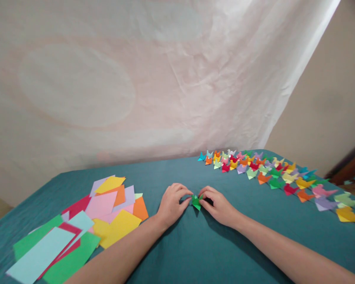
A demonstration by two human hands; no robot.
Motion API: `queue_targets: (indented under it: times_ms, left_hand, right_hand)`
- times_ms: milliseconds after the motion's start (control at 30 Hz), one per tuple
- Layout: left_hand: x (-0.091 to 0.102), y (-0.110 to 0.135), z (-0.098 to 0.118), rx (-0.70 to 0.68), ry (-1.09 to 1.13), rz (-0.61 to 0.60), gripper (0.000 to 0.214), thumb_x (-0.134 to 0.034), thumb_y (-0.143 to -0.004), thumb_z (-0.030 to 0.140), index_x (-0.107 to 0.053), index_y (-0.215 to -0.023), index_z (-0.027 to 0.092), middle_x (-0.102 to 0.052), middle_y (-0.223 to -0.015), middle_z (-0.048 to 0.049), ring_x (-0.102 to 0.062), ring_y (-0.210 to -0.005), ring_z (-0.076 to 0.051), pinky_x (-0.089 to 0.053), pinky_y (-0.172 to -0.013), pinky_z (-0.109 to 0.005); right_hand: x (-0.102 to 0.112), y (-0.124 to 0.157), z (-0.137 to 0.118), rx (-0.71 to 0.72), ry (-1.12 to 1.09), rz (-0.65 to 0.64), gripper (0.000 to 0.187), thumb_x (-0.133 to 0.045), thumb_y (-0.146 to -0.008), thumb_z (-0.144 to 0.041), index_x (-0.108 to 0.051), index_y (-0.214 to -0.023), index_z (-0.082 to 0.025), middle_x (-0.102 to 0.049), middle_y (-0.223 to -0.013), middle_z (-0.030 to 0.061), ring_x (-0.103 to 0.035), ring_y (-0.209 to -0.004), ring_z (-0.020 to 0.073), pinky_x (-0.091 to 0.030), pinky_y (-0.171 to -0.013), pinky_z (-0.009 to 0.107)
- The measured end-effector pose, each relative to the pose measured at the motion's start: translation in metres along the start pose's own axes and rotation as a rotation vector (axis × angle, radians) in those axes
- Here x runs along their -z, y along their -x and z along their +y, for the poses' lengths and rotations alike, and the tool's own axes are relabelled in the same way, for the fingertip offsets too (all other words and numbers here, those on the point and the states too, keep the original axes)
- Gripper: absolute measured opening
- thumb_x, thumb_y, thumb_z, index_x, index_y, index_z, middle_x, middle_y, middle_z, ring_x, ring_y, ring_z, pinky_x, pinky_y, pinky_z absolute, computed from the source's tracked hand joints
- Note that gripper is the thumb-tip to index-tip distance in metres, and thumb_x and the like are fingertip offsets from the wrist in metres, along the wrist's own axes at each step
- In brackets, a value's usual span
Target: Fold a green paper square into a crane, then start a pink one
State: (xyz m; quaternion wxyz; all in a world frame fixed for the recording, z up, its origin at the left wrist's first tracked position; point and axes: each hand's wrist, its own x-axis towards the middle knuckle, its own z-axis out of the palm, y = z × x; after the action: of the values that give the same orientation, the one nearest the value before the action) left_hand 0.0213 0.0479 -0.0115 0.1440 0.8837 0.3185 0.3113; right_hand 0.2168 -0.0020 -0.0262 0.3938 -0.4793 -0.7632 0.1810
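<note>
A small green origami bird (196,202) is held between my two hands, just above the middle of the teal-covered table (177,252). My left hand (174,202) pinches one side of it with thumb and forefinger. On the opposite side, my right hand (216,205) grips it the same way, its other fingers curled. Fingertips hide both outer ends of the folded paper.
Overlapping sheets of coloured paper (121,228) spread over the left of the table, beside my left forearm. Rows of finished origami birds (275,172) in many colours stand at the right and back. A pale cloth (154,79) hangs behind the table.
</note>
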Motion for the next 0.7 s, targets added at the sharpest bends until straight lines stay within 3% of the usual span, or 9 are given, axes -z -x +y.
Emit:
queue_targets:
  times_ms: [500,700]
  left_hand:
    - [0.002,-0.0006,-0.001,-0.028,-0.028,-0.019,0.017,-0.052,-0.085,0.022,-0.065,-0.097,0.024,-0.061,-0.094,-0.0036,-0.051,-0.093,-0.019,-0.038,-0.082,-0.033]
    - [0.0013,0.0003,0.0035,-0.063,-0.012,-0.07,0.032,-0.054,-0.075,0.013,-0.059,-0.106,0.021,-0.058,-0.102,-0.0054,-0.049,-0.098,-0.021,-0.037,-0.086,-0.035]
  right_hand:
    - [-0.0019,0.0004,0.0035,0.013,-0.018,0.009,0.012,-0.048,-0.085,-0.014,-0.056,-0.078,-0.02,-0.057,-0.086,0.004,-0.054,-0.084,0.0168,-0.043,-0.078,0.032]
    - [-0.005,0.0009,0.0088,0.023,-0.004,0.012,0.009,-0.053,-0.081,-0.012,-0.058,-0.08,-0.019,-0.057,-0.087,0.0038,-0.054,-0.085,0.0168,-0.043,-0.078,0.032]
